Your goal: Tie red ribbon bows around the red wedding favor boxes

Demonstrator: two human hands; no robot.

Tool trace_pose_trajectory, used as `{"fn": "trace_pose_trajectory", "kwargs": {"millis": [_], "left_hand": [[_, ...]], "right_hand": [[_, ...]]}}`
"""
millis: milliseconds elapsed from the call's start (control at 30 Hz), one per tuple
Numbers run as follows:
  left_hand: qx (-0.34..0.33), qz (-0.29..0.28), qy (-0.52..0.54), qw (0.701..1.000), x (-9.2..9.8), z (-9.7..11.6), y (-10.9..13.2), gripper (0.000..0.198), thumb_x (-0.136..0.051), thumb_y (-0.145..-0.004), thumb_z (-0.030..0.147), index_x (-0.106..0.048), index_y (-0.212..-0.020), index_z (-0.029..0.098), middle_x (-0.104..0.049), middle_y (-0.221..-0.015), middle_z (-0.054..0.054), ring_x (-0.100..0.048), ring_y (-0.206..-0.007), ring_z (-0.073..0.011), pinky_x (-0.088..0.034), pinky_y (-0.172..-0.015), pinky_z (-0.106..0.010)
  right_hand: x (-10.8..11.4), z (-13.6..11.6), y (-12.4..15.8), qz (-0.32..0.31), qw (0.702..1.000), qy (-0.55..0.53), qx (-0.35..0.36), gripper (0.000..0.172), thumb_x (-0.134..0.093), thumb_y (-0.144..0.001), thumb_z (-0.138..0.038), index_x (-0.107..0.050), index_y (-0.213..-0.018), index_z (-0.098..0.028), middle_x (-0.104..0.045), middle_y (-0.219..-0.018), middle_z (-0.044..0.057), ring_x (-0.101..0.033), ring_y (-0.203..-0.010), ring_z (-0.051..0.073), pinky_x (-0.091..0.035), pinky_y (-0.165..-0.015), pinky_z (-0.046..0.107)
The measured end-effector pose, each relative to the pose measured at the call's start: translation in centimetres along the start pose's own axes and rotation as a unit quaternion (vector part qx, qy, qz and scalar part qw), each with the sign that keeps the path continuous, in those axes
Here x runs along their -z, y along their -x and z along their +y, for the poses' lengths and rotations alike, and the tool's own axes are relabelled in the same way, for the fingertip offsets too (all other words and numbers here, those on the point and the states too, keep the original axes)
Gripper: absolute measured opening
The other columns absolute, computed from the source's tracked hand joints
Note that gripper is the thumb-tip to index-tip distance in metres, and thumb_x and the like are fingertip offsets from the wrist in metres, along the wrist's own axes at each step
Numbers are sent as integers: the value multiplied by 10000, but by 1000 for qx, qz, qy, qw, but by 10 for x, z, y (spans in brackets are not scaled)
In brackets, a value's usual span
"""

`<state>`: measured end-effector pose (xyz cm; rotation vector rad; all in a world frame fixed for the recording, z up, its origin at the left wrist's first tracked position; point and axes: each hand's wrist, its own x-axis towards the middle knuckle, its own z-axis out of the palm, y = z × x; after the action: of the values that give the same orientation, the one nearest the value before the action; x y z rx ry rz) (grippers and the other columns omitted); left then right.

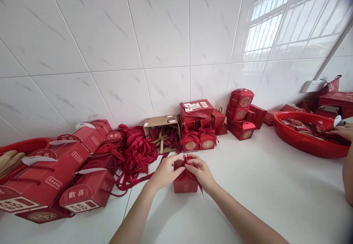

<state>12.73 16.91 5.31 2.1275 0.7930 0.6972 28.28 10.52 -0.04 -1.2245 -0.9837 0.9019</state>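
Observation:
A small red gift box [185, 185] stands upright on the white counter in front of me. At its top is a red ribbon [185, 159], looped at the closure, with one tail hanging down the right side. My left hand [167, 170] pinches the ribbon from the left, thumb and fingers bent. From the right, my right hand [202, 171] pinches the same ribbon, fingertips nearly meeting those of the left. Just behind stand two red boxes tied with bows [199, 141]. A heap of loose red ribbon [138, 150] lies to the left.
Larger red boxes [66, 167] crowd the left. A cardboard box [161, 122] holds ribbon strips. Stacked red boxes [240, 111] stand at the wall. On the right, another person's hand [343, 131] reaches into a red basin [306, 141] of packets; another hand [11, 162] is far left.

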Motion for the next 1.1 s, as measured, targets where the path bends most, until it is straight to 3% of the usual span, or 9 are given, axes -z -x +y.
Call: {"fn": "trace_pose_trajectory", "kwargs": {"millis": [200,300,367,500,633,867,967,1033,1100], "left_hand": [[4,14,0,1000,-13,-15,-8,156,-629,-825,290,-766,-851,220,-757,-907,-54,-685,-877,-220,-531,-842,-347],[2,13,10,1000,-12,-20,-10,169,-618,-829,277,-771,-871,218,-761,-917,-57,-692,-888,-219,-538,-842,-342],[0,7,15,1000,-8,-20,-10,164,-623,-820,256,-771,-876,215,-764,-919,-56,-695,-882,-214,-541,-840,-332],[-1,-11,14,1000,-2,-15,-8,158,-622,-826,251,-770,-871,215,-763,-919,-57,-695,-869,-210,-538,-829,-322],[-14,-24,4,1000,1,-9,-6,166,-604,-839,232,-765,-879,227,-749,-939,-53,-682,-888,-201,-522,-850,-317],[-35,-37,-10,999,4,-3,-5,178,-570,-850,195,-747,-847,216,-715,-893,-50,-654,-856,-189,-507,-818,-306],[-38,-44,-11,998,5,-2,-3,196,-545,-862,179,-736,-873,221,-709,-913,-40,-653,-864,-178,-508,-813,-289],[-40,-53,-12,998,6,-2,-3,206,-532,-858,151,-726,-868,217,-704,-910,-33,-652,-857,-170,-509,-798,-275],[-42,-60,-16,997,7,-3,-2,203,-531,-847,130,-718,-859,209,-702,-909,-34,-651,-853,-168,-508,-795,-272]], "right_hand": [[4,-15,3,-24,998,62,-14,370,-668,-745,-563,-754,-779,-204,-582,-1277,119,-531,-1208,300,-461,-937,397],[9,-24,3,-44,993,109,-8,421,-550,-842,-561,-740,-746,-198,-666,-1112,106,-578,-1139,284,-466,-909,381],[14,-27,2,-50,988,145,-2,445,-470,-892,-539,-703,-737,-192,-697,-942,81,-638,-977,252,-483,-850,374],[25,-30,3,-67,974,217,23,209,-525,-867,-374,-641,-947,-220,-707,-896,33,-649,-760,192,-501,-705,327],[29,-34,5,-96,949,293,67,211,-585,-785,-209,-670,-973,-255,-722,-874,28,-645,-804,211,-475,-748,341],[26,-46,11,-76,909,397,105,192,-576,-804,-211,-695,-949,-250,-690,-758,34,-602,-771,235,-390,-868,428],[27,-57,22,-88,905,408,85,219,-587,-799,-221,-668,-999,-260,-632,-625,-7,-567,-618,197,-419,-681,332],[29,-63,29,-139,906,397,41,284,-636,-776,-254,-640,-1060,-271,-567,-531,-47,-520,-521,175,-370,-537,275],[30,-67,32,-187,905,382,4,360,-692,-752,-314,-624,-1103,-275,-571,-534,-52,-522,-515,173,-355,-494,262]]}}
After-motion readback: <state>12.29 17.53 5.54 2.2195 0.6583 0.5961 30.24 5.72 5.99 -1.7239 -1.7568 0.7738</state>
